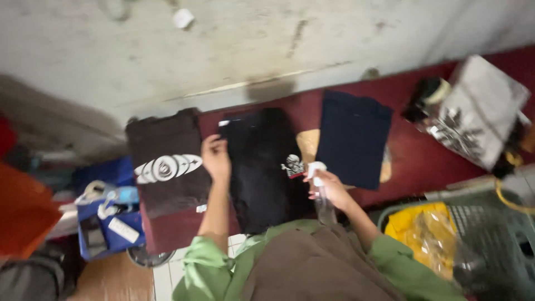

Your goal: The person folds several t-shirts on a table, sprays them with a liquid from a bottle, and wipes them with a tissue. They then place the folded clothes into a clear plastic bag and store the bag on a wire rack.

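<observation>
A: What is in hand at this moment?

B: The left hand (215, 159) lies palm down, fingers spread flat, on the left edge of a folded black cotton garment with a small white print (262, 167), which sits in the middle of the dark red covered table (418, 153). The right hand (333, 188) is wrapped around a clear plastic spray bottle with a white trigger head (319, 187), held just over the garment's right edge, near the print.

A: So which step is it?

B: I judge it to be dampening and smoothing: 1 hand pins the cloth, the other aims the sprayer at it.

A: What lies around it?

B: A folded dark brown shirt with a white oval print (166, 167) just beside it towards the table's left edge, and a folded navy blue garment (352, 136) to its right, apart from it. A grey plastic laundry basket holding something yellow (479, 234) stands off the table's near right corner.

A: What does the next move call for?

B: Probably a squeeze of the trigger with the nozzle kept towards the black cloth, the flat hand holding it taut and clear of the mist.
</observation>
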